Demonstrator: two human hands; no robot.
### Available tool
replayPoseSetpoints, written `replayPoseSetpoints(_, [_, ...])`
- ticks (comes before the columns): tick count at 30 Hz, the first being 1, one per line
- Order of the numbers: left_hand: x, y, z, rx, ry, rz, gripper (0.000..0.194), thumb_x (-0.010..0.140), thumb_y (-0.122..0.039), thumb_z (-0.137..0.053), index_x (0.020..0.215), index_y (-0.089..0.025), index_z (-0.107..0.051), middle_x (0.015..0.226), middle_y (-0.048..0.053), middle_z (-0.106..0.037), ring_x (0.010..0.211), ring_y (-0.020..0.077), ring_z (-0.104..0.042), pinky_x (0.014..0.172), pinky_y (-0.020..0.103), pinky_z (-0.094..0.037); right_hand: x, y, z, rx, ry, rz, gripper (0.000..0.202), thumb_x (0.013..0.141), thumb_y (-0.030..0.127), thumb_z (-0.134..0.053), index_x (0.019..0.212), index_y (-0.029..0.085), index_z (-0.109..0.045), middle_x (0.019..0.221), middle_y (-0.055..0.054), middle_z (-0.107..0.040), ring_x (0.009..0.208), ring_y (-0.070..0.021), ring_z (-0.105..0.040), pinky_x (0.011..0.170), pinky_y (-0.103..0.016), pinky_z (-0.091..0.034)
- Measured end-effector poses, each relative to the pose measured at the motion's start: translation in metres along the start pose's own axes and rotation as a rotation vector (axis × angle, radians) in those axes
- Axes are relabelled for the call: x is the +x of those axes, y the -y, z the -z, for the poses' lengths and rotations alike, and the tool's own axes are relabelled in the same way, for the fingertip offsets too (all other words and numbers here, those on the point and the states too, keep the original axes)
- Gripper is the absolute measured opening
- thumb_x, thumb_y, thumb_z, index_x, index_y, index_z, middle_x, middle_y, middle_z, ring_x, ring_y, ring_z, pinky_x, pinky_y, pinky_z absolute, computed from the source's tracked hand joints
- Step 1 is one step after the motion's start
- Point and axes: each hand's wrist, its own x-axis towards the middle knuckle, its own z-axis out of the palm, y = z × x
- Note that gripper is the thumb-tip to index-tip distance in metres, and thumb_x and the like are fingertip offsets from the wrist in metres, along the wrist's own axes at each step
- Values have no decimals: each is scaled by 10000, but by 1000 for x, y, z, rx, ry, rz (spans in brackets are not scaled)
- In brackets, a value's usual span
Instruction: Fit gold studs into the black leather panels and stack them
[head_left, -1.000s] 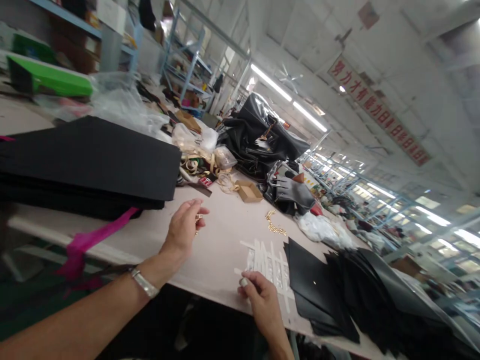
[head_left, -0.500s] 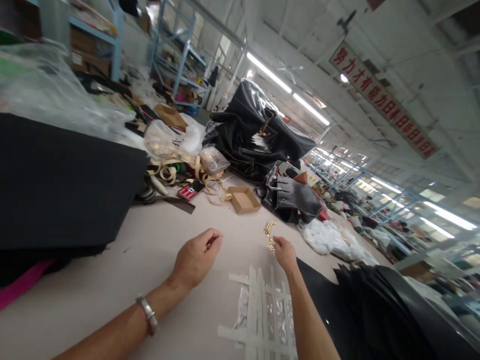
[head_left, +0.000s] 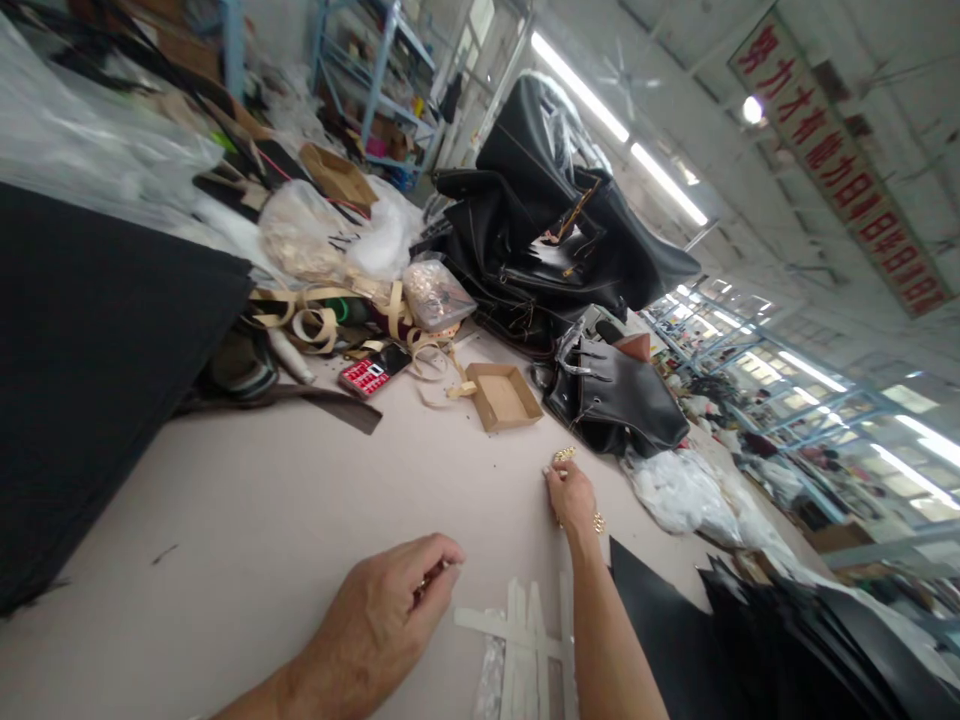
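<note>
"How are the hands?"

"The left hand (head_left: pixel 382 622) curls around a small item (head_left: pixel 425 587), too hidden to identify. The right hand (head_left: pixel 572 497) touches a gold chain (head_left: pixel 599 522), right of the table's (head_left: pixel 300 510) middle; I can't tell whether it grips."

"And around them?"

"White strips (head_left: pixel 517 632) between the arms, a cardboard box (head_left: pixel 517 420) beyond, black bags (head_left: pixel 517 225) toward the far edge."
</note>
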Motion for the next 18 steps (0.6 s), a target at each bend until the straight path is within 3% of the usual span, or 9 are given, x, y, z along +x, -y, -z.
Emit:
replayPoseSetpoints(8, [-4,2,1,18,45,-5,205,968,-337,-438,881,-264,-609,733,-50,-658,660,133,-611,655,241,-404,-12,-11,3,-7,-2,155,289,951,240,-504,1129,196,-727,965,-78,-753,901,-213,-698,859,-320,-501])
replayPoseSetpoints(18, [-4,2,-2,18,94,40,223,953,-349,-438,855,-252,-613,671,-48,-612,615,135,-569,620,250,-374,-42,-15,11,42,-7,312,308,909,206,-506,1088,208,-756,1085,-71,-760,1017,-219,-687,967,-314,-474])
